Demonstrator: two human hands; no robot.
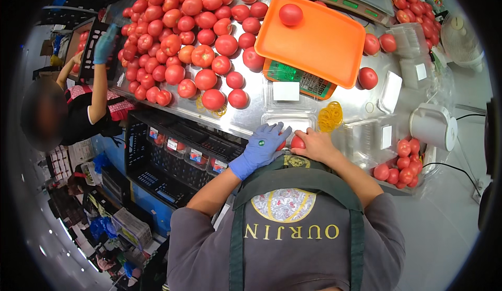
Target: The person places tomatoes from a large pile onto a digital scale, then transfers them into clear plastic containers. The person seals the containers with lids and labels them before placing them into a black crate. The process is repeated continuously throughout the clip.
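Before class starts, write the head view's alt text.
A person's right hand holds a tomato at a metal table, the blue-gloved left hand beside it. Beyond are a clear container, an orange tray and loose tomatoes.

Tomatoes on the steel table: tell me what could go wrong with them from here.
1. The tomato at the right hand is near the front edge of the table and might drop if it slips.
2. The loose tomatoes on the left lie close to that edge too; a nudge could send one over.
3. The lone tomato on the orange tray might roll if the tray is bumped.
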